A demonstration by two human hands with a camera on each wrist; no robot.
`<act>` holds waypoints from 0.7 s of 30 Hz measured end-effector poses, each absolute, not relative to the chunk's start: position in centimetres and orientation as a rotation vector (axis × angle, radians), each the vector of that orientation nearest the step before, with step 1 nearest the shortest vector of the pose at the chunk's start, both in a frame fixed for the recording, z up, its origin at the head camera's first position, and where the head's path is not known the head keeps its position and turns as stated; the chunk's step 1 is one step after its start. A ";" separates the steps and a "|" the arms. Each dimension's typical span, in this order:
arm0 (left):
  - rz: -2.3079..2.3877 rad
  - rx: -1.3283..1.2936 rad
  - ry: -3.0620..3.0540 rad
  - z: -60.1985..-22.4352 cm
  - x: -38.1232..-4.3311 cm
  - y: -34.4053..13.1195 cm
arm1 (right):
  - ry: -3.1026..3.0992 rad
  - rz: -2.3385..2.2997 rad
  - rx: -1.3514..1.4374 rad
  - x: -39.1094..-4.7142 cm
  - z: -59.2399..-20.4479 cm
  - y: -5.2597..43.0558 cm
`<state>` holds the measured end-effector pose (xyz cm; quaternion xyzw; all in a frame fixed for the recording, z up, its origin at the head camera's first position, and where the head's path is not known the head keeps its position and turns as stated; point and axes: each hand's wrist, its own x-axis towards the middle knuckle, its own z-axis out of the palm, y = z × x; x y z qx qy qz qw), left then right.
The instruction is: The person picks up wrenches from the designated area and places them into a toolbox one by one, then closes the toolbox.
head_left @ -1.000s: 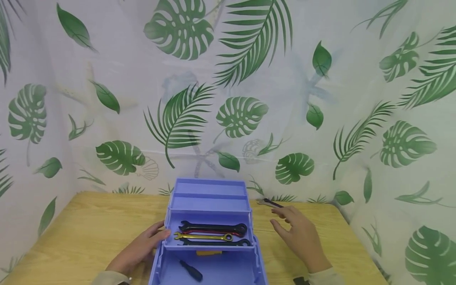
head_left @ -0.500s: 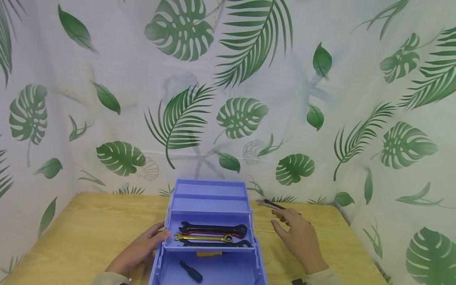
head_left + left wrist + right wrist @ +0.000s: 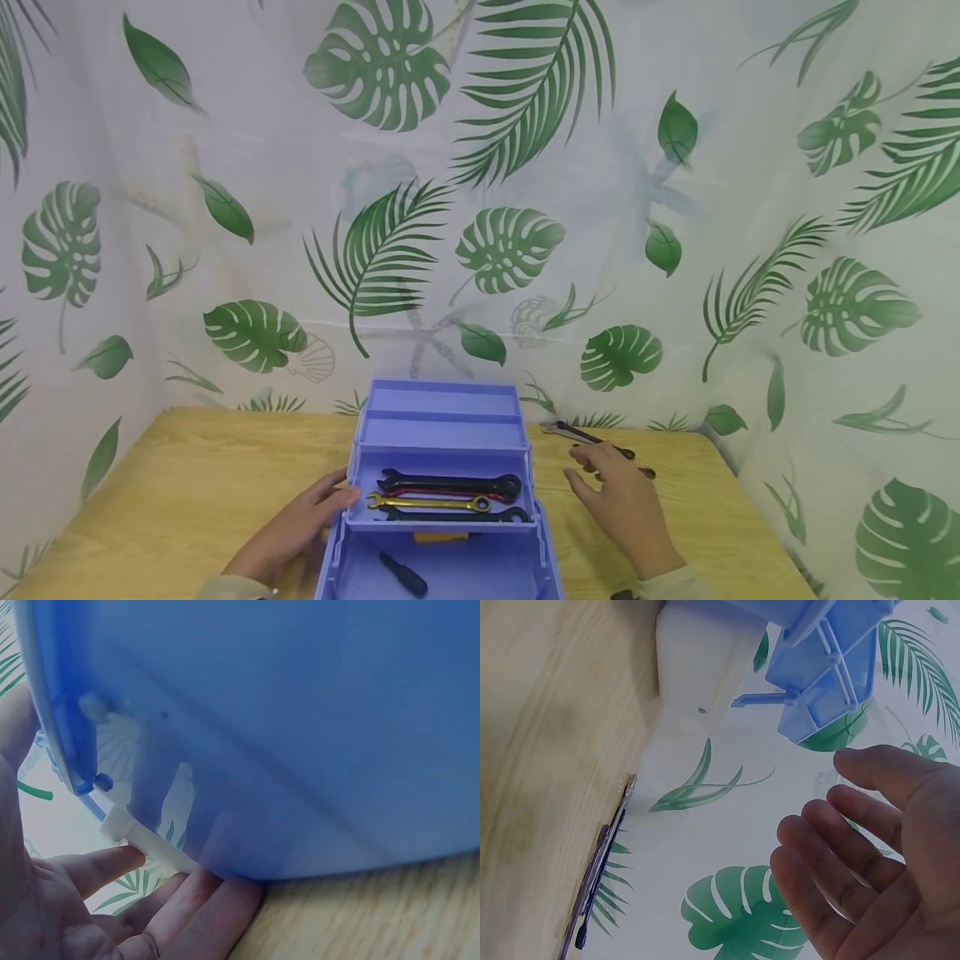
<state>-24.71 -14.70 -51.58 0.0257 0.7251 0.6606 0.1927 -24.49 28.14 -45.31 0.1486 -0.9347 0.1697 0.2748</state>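
A blue toolbox (image 3: 450, 433) stands with its lid raised. Its upper tray holds several wrenches: a black one (image 3: 450, 482), a gold one (image 3: 431, 502), a red one mostly hidden, and another black one (image 3: 457, 516). My left hand (image 3: 296, 525) rests against the toolbox's left side, thumb at the tray edge; in the left wrist view its fingers (image 3: 214, 922) touch the blue wall. Loosely bent and holding nothing, my right hand (image 3: 626, 504) hovers right of the box, near wrenches (image 3: 592, 438) lying on the table. The right wrist view shows its empty palm and those wrenches (image 3: 592, 889).
In the toolbox's lower compartment lies a dark-handled screwdriver (image 3: 402, 575). A yellow object (image 3: 440, 537) is partly hidden beneath the tray. The wood-grain table (image 3: 195, 483) ends at a leaf-printed white curtain (image 3: 525, 167) behind and at both sides.
My right hand has shifted slightly left and toward me, uncovering the far ends of the wrenches on the table. My left hand and the toolbox stay as they were.
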 end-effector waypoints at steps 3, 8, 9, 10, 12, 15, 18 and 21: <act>1.847 0.050 2.045 -51.6 -24.7 -14.7 | -2.514 0.451 0.402 -24.6 -45.3 28.0; 1.836 0.041 2.055 -51.5 -24.6 -14.8 | -2.529 0.452 0.411 -24.5 -45.4 28.1; 1.838 0.040 2.055 -51.5 -24.6 -14.8 | -2.533 0.455 0.409 -24.5 -45.5 28.1; 1.839 0.036 2.056 -51.5 -24.5 -14.8 | -2.537 0.456 0.406 -24.6 -45.5 28.1; 1.852 0.045 2.044 -51.6 -24.5 -14.9 | -2.544 0.466 0.401 -24.7 -45.5 28.1; 1.867 0.056 2.033 -51.5 -24.5 -15.0 | -2.582 0.470 0.362 -24.8 -45.8 28.4; 1.878 0.078 2.022 -51.5 -24.5 -15.0 | -2.681 0.472 0.287 -25.1 -46.1 29.5; 1.898 0.106 2.006 -51.5 -24.5 -15.0 | -2.799 0.446 0.213 -26.3 -46.5 31.5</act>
